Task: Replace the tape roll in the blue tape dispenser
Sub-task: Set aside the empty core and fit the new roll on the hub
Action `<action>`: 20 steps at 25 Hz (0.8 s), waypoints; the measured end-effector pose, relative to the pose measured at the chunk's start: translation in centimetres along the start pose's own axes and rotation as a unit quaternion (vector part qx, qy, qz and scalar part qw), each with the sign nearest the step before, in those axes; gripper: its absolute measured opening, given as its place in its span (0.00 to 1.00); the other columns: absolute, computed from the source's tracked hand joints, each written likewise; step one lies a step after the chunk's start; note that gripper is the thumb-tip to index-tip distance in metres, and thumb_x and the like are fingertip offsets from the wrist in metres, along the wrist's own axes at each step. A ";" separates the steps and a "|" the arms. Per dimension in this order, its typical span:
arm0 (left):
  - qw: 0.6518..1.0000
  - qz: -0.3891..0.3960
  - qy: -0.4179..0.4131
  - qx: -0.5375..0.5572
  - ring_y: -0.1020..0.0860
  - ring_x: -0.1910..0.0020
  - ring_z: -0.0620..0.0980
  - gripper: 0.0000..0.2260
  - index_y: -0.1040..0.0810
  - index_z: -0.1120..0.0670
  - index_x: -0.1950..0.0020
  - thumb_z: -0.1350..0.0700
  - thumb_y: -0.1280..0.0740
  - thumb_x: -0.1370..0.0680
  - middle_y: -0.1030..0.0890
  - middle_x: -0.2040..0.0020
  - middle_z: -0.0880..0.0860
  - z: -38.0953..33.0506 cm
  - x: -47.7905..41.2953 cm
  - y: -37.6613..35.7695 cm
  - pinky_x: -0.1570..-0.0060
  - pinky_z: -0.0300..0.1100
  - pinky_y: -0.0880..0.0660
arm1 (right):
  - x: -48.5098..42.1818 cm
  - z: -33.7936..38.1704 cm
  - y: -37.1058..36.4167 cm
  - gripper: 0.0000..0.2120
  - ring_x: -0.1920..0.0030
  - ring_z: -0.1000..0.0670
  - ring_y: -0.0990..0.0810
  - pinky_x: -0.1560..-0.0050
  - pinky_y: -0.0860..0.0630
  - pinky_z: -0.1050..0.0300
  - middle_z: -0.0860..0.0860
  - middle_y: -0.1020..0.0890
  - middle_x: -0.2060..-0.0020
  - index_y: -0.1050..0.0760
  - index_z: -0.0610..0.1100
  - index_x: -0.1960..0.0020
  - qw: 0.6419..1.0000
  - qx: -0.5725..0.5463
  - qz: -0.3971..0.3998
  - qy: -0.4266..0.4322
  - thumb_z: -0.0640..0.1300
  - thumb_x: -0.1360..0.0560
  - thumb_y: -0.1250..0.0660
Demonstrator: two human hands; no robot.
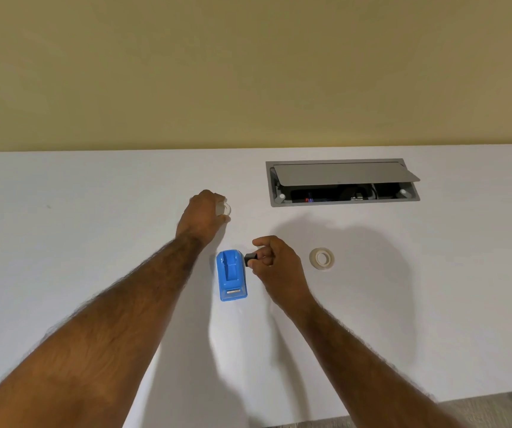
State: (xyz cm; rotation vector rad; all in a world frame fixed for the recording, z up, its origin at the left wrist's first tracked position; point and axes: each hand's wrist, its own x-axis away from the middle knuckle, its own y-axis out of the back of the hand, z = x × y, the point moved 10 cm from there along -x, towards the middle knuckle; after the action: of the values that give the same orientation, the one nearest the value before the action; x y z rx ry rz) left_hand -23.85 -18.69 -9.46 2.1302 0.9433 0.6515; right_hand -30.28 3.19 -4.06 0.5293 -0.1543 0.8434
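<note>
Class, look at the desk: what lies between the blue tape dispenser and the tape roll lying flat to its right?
In the head view, the right hand, pinching a small black core, lies between the blue tape dispenser and the tape roll.

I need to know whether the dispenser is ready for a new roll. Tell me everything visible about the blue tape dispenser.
The blue tape dispenser is glossy moulded plastic and sits flat on the white table, between the two forearms. Its roll well is open and empty. A small metal cutter strip is at the end nearest the person. Nothing grips it; the right hand holds a small black core just beside it.
</note>
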 end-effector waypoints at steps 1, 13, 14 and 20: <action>1.000 0.003 -0.006 -0.006 0.25 0.37 0.55 0.23 0.23 0.53 0.33 0.52 0.24 0.26 0.21 0.37 0.52 0.0 -0.1 0.0 0.40 0.45 0.29 | 0.0 0.0 -0.2 0.12 0.55 0.51 0.16 0.46 0.20 0.51 0.51 0.16 0.60 0.24 0.47 0.46 1.000 0.004 0.002 0.002 0.38 0.29 0.32; 0.971 -0.079 0.040 0.224 0.19 0.59 0.34 0.07 0.16 0.52 0.45 0.58 0.32 0.20 0.15 0.51 0.47 -0.1 10.5 5.6 0.53 0.32 0.23 | 0.9 1.2 -0.9 0.07 0.57 0.52 0.18 0.53 0.21 0.56 0.53 0.17 0.58 0.24 0.48 0.53 1.000 0.019 -0.009 0.008 0.40 0.30 0.31; 0.964 -0.076 0.045 0.252 0.18 0.59 0.36 0.06 0.16 0.52 0.46 0.58 0.31 0.20 0.14 0.52 0.46 -0.2 11.9 5.8 0.54 0.32 0.23 | 0.9 1.5 -1.1 0.07 0.58 0.52 0.19 0.55 0.22 0.58 0.54 0.18 0.59 0.25 0.49 0.55 1.000 0.020 -0.011 0.009 0.39 0.30 0.30; 0.935 -0.035 0.092 0.341 0.15 0.51 0.51 0.08 0.15 0.54 0.43 0.57 0.28 0.22 0.13 0.51 0.50 -0.4 16.3 4.7 0.48 0.47 0.18 | 1.4 4.3 -2.8 0.05 0.56 0.47 0.17 0.52 0.20 0.52 0.47 0.16 0.56 0.22 0.42 0.53 0.997 0.045 0.008 0.058 0.38 0.29 0.30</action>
State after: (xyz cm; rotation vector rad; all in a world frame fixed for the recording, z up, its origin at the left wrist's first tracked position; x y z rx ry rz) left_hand -12.22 -8.08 -3.08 2.6430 1.5105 0.5399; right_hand -27.01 0.46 -1.00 0.5632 -0.0139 0.8976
